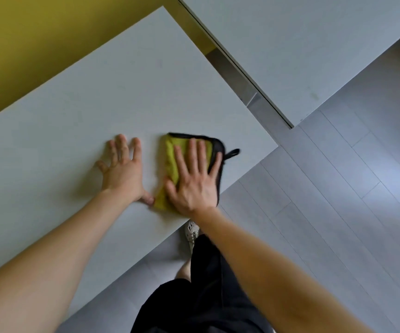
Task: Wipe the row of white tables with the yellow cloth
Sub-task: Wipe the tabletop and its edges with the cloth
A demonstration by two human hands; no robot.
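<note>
A white table (98, 97) fills the left and middle of the view. On it, close to its right corner, lies the folded yellow cloth (171, 162) with a black edge and a black hanging loop. My right hand (195, 179) presses flat on the cloth with straight, spread fingers. My left hand (124, 169) rests flat on the bare tabletop just left of the cloth, fingers spread, its thumb touching the cloth's near corner. A second white table (302, 44) stands at the upper right, apart from the first by a narrow gap.
A yellow-green wall (25, 44) runs behind the tables at the upper left. Grey plank floor (338, 200) lies to the right and below. My legs in dark shorts (206, 296) and a light shoe (191, 233) stand at the table's near edge.
</note>
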